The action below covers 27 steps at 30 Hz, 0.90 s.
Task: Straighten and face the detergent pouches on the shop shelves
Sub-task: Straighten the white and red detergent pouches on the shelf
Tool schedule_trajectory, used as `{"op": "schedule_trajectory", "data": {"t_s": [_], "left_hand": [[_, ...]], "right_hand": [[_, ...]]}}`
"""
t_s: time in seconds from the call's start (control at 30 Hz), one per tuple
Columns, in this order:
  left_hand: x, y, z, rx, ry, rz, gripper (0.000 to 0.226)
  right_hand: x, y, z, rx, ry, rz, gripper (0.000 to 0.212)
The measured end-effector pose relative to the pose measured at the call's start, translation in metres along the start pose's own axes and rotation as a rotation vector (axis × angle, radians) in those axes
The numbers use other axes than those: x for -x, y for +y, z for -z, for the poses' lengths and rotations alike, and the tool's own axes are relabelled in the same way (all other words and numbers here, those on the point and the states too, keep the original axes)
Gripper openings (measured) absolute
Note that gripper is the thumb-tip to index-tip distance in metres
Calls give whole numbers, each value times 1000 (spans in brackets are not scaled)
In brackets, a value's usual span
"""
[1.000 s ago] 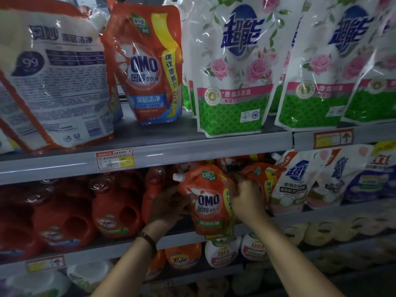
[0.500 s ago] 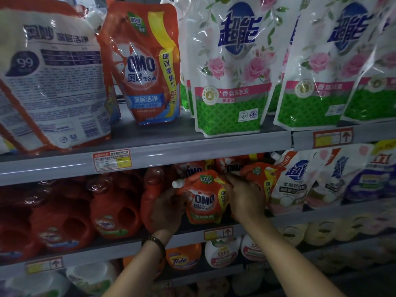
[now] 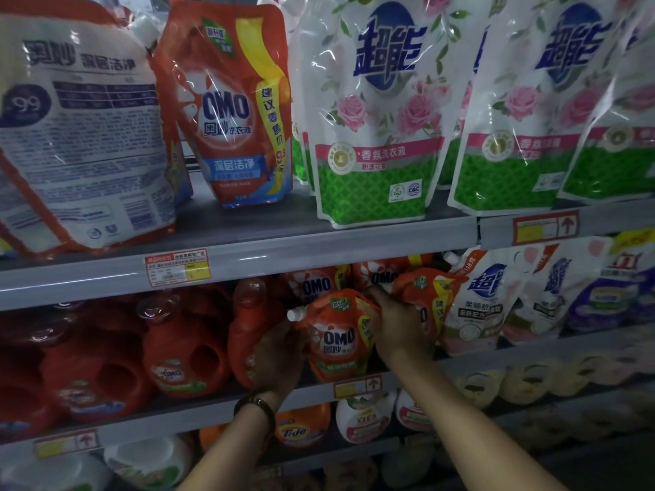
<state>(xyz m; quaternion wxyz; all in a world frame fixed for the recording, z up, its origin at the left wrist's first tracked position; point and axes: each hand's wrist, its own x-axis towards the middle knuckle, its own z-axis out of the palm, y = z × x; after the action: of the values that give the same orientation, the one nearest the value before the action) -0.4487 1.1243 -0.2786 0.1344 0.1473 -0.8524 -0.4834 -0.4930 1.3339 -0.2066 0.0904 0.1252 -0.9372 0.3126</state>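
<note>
A small orange OMO pouch [image 3: 336, 340] with a white spout stands on the middle shelf [image 3: 460, 359], label facing out. My left hand [image 3: 280, 359] grips its left side. My right hand [image 3: 397, 331] holds its upper right edge. More orange OMO pouches [image 3: 430, 295] stand behind and to the right of it. On the top shelf [image 3: 248, 256] stand a large OMO pouch turned back-side out [image 3: 81, 136], a front-facing OMO pouch [image 3: 230, 108] and white-and-green rose pouches [image 3: 372, 111].
Orange OMO bottles [image 3: 184, 352] fill the middle shelf to the left. White and purple pouches [image 3: 496, 295] stand to the right. Tide and other bottles [image 3: 301, 430] sit on the lower shelf. Price tags [image 3: 177, 267] hang on the shelf edges.
Both hands have pushed the small OMO pouch back and up onto the middle shelf; it was hanging over the shelf edge before. The price tag below it now shows.
</note>
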Motion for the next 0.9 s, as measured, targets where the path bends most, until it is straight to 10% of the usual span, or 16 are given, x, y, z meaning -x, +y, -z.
{"op": "schedule_trajectory", "data": {"t_s": [0.4, 0.9], "left_hand": [[-18, -27, -4, 216, -18, -25, 30], [-4, 12, 18, 224, -117, 51, 15]], "right_hand": [[8, 15, -12, -245, 473, 122, 25], [3, 18, -5, -288, 508, 65, 9]]}}
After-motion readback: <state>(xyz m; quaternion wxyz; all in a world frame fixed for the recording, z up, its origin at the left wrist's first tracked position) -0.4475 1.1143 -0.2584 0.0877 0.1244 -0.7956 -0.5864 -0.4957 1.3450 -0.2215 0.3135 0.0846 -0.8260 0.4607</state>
